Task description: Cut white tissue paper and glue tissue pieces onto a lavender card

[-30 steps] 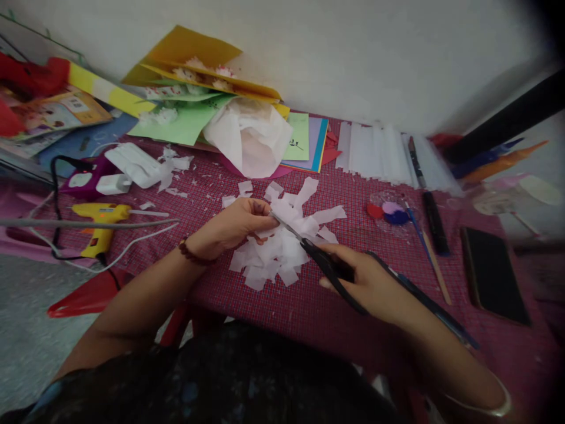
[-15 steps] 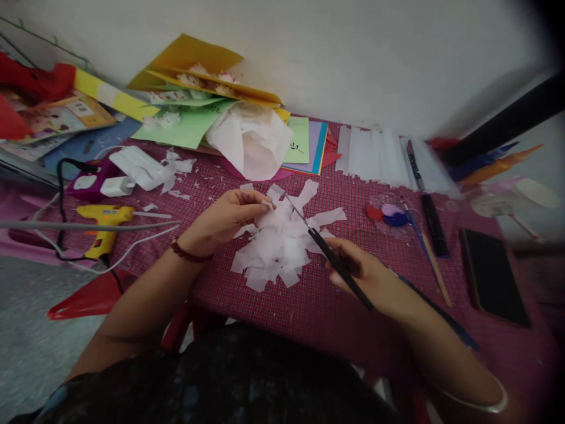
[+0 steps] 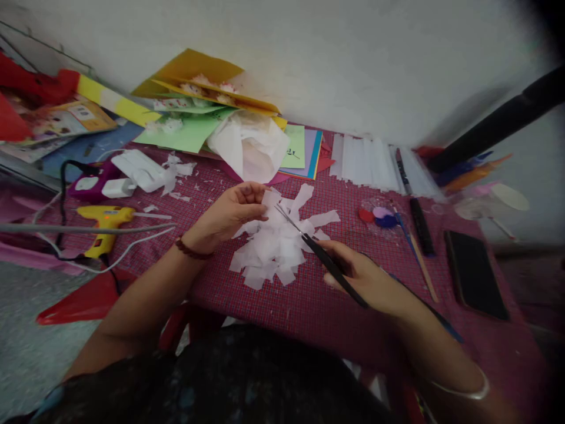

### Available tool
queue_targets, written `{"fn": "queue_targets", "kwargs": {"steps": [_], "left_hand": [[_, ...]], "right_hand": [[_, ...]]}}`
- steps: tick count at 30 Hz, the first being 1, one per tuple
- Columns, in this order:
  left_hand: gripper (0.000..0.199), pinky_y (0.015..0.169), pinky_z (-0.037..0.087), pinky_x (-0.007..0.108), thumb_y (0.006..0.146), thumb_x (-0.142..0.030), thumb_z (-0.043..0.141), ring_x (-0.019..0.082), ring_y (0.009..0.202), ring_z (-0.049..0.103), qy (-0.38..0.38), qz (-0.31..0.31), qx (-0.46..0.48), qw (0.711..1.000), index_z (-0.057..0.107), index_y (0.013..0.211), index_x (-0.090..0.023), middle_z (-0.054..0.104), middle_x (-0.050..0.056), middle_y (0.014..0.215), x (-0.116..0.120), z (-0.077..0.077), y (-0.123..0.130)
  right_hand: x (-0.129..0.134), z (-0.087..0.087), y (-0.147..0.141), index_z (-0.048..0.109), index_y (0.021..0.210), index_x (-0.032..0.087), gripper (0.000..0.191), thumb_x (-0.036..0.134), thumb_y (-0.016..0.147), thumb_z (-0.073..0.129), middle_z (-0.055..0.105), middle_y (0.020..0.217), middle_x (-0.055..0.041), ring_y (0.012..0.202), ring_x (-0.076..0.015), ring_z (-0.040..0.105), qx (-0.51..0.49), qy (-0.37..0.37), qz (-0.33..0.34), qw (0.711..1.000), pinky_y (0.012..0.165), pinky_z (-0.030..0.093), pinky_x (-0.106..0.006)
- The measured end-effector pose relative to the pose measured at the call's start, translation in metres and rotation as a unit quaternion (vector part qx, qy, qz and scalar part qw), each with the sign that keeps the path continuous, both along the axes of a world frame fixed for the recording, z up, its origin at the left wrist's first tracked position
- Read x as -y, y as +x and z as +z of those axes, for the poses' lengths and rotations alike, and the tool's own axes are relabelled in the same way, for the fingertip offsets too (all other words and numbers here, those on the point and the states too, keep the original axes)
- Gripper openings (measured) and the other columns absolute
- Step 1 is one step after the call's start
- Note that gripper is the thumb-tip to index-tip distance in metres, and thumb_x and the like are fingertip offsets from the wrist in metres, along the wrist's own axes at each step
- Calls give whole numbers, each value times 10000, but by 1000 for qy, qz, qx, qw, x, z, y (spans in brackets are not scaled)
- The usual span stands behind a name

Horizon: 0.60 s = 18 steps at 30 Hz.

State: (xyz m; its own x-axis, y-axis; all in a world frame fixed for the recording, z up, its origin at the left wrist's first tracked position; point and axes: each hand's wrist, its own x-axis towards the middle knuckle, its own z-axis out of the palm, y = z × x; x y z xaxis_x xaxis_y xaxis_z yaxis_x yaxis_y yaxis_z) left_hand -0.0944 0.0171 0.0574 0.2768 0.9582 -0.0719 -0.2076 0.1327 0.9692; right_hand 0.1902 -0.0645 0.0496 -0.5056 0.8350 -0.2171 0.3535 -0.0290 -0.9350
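My left hand [image 3: 232, 213] is at the upper left of a loose pile of thin white paper strips [image 3: 276, 250]. Its thumb and bent fingers are closed at the edge of a white paper strip [image 3: 272, 200]; their exact hold on it is partly hidden. In my right hand [image 3: 357, 271] is a pair of black-handled scissors [image 3: 333, 268], slanting up and left over the pile. The metal blades are slightly parted, with their tips close to the left fingers.
A yellow glue gun [image 3: 106, 224], cables and a purple power strip [image 3: 86, 185] lie on the left. Behind the pile are a crumpled white bag [image 3: 249, 144] and coloured paper [image 3: 176, 132]. Glue sticks [image 3: 379, 162], a paintbrush [image 3: 417, 253] and a phone [image 3: 475, 274] sit to the right.
The left thumb and forefinger have spread a little and no longer pinch the small folded paper bit. The scissor tips have shifted slightly left and lower, their blades parted. The view has turned slightly.
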Motion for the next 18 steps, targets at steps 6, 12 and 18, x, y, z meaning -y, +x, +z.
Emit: {"fn": "queue_targets", "kwargs": {"steps": [6,12,18], "left_hand": [[184,622,525,238,636,-181,810,92,630,592,-8,35,-34,999,638,700,-161,630,-25,703,0,3,1],[145,500,396,219,689,-229,798,84,540,525,8,64,-89,994,660,675,-187,632,-18,630,0,6,-3],[168,480,372,205,725,-153,763,56,496,475,34,81,-53,995,625,633,-178,566,-31,574,-6,4,-4]], "right_hand": [[-3,-1,-5,592,1318,196,607,466,798,749,665,1142,-87,1011,-252,622,-14,11,-10,1000,901,489,-401],[-4,1,-11,612,1281,175,585,466,790,740,646,1057,-68,933,-214,599,-31,23,-11,999,838,480,-363],[-1,2,-16,615,1271,179,545,429,800,729,647,1084,-71,950,-210,596,-54,34,-7,998,836,473,-355]]}}
